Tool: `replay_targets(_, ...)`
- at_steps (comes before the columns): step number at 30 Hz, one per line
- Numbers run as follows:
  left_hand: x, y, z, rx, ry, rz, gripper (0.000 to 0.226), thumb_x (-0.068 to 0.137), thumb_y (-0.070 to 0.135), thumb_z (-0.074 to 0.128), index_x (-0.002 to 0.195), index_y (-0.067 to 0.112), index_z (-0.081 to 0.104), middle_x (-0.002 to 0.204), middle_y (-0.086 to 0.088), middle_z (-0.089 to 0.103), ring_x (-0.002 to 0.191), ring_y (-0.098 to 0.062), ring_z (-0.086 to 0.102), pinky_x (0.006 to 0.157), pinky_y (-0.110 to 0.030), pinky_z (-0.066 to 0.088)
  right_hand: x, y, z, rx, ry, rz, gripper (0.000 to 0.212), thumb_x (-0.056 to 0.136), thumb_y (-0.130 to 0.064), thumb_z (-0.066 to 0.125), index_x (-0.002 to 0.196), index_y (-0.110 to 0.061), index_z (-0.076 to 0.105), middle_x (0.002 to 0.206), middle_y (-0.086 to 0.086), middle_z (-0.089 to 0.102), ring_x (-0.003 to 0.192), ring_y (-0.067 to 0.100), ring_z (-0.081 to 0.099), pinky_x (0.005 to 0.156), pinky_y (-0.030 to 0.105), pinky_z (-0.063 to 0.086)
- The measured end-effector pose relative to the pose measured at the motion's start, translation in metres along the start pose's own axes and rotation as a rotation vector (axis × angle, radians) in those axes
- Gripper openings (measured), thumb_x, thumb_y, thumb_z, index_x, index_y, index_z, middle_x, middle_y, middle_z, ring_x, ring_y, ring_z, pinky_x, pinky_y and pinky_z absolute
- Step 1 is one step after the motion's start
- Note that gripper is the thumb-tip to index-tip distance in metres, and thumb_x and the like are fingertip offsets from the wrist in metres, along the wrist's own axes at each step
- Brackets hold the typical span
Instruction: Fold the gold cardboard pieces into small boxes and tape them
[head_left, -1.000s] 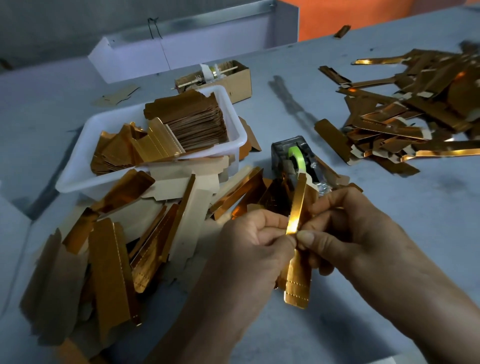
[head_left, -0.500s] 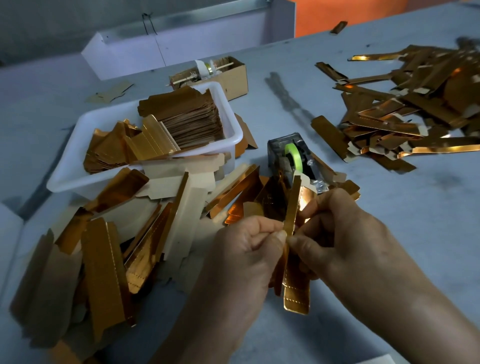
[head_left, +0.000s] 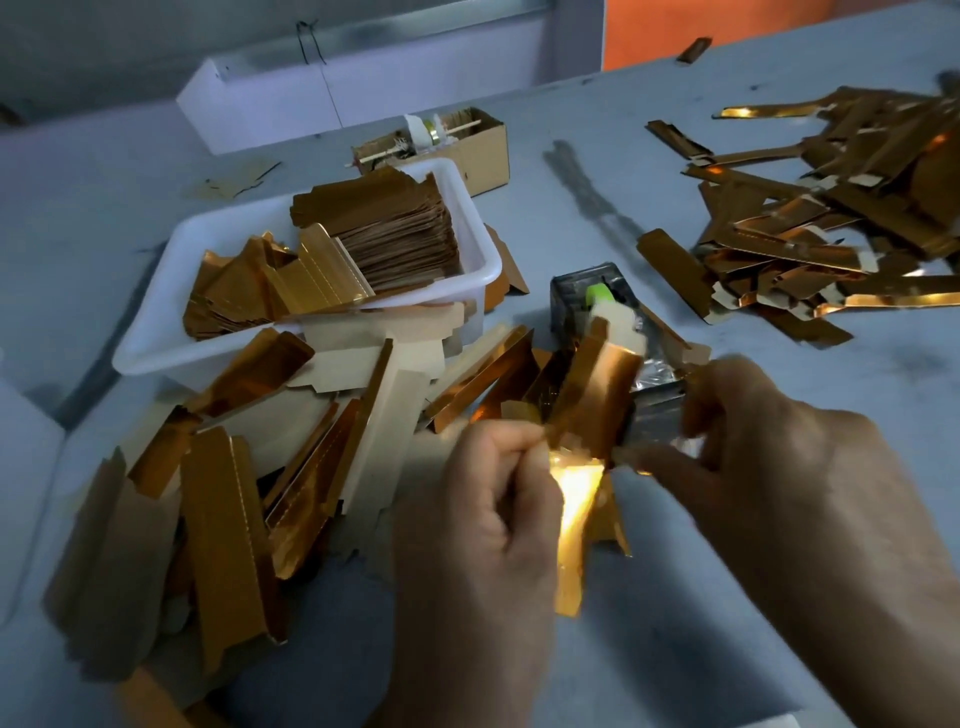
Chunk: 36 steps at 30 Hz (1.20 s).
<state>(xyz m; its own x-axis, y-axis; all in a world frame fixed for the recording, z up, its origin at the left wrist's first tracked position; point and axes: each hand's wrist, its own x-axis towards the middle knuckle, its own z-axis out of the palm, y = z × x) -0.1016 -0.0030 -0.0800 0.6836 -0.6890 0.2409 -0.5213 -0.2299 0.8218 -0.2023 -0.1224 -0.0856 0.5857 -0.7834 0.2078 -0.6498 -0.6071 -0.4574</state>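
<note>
Gold cardboard piece (head_left: 582, 431) held upright above the table (head_left: 649, 208), between both hands, just in front of the tape dispenser (head_left: 597, 306). Upper part shows a broad reflective face; lower part glares under the light and runs down past the knuckles. Frame blurred here; fold state hard to read, looks partly folded, not yet a closed box.

Left hand (head_left: 493, 499): fingers curled, thumb and forefinger pinching the piece at mid-height. Right hand (head_left: 769, 457): fingers curled toward the piece's right edge; appears to grip it, though blur hides the exact contact.

No tape visible on the held piece. Judgement: step in hand is folding, taping to follow.

Outward: loose heap of flat blanks (head_left: 234, 478) at left, gold and plain sides mixed, unfolded. White plastic tray (head_left: 156, 332) behind it holds a dense stack of more blanks. Far right, a scattered pile of long gold pieces (head_left: 831, 223); these look folded, some with pale patches that may be tape, cannot confirm. Small brown carton (head_left: 488, 150) beyond the tray

Progress estimate: a fair batch seemingly done at right, but many blanks remain
</note>
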Motion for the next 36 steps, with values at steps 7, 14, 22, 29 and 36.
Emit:
replay_targets(7, 0.006, -0.001, -0.004, -0.125, -0.051, -0.141, 0.009, 0.087, 0.029, 0.054, 0.087, 0.026, 0.063, 0.067, 0.005, 0.07, 0.063, -0.011, 0.067, 0.055, -0.037, 0.057, -0.01, 0.001, -0.009, 0.64, -0.155, 0.178, 0.052, 0.057, -0.079, 0.056, 0.085, -0.036, 0.06, 0.076, -0.018, 0.068, 0.066, 0.004, 0.065, 0.061, 0.029, 0.053)
replay_targets(14, 0.002, -0.004, -0.008, -0.079, -0.131, -0.159, 0.005, 0.088, 0.025, 0.057, 0.085, 0.027, 0.06, 0.068, 0.013, 0.069, 0.066, -0.001, 0.064, 0.057, -0.022, 0.052, -0.013, -0.023, 0.014, 1.028, -0.39, 0.23, 0.027, 0.058, -0.04, 0.069, 0.084, -0.033, 0.068, 0.075, -0.002, 0.07, 0.067, 0.005, 0.065, 0.057, 0.015, 0.048)
replay_targets(22, -0.002, -0.015, -0.011, 0.046, -0.19, -0.166, 0.011, 0.091, 0.035, 0.053, 0.089, 0.039, 0.043, 0.069, 0.014, 0.064, 0.071, 0.008, 0.059, 0.06, -0.013, 0.049, -0.009, -0.02, 0.016, 1.086, -0.478, 0.213, 0.026, 0.062, -0.029, 0.064, 0.086, -0.039, 0.071, 0.078, -0.006, 0.074, 0.07, 0.002, 0.067, 0.06, 0.014, 0.048)
replay_targets(29, 0.009, -0.018, -0.022, -0.049, -0.361, -0.256, 0.01, 0.09, 0.045, 0.051, 0.087, 0.035, 0.05, 0.071, 0.01, 0.066, 0.062, 0.004, 0.063, 0.055, -0.012, 0.049, -0.006, -0.027, 0.012, 1.004, -0.444, 0.233, 0.015, 0.075, -0.021, 0.064, 0.086, -0.03, 0.07, 0.076, -0.007, 0.073, 0.069, 0.002, 0.068, 0.054, 0.011, 0.047)
replay_targets(36, 0.025, -0.051, -0.038, 0.787, 0.321, -0.047, 0.032, 0.079, 0.038, 0.066, 0.102, 0.016, 0.064, 0.096, -0.007, 0.061, 0.088, -0.018, 0.053, 0.069, -0.023, 0.037, 0.031, -0.012, -0.005, 0.923, -0.17, 0.222, 0.023, 0.06, -0.048, 0.056, 0.079, -0.037, 0.063, 0.076, -0.025, 0.068, 0.069, -0.004, 0.066, 0.06, 0.02, 0.044)
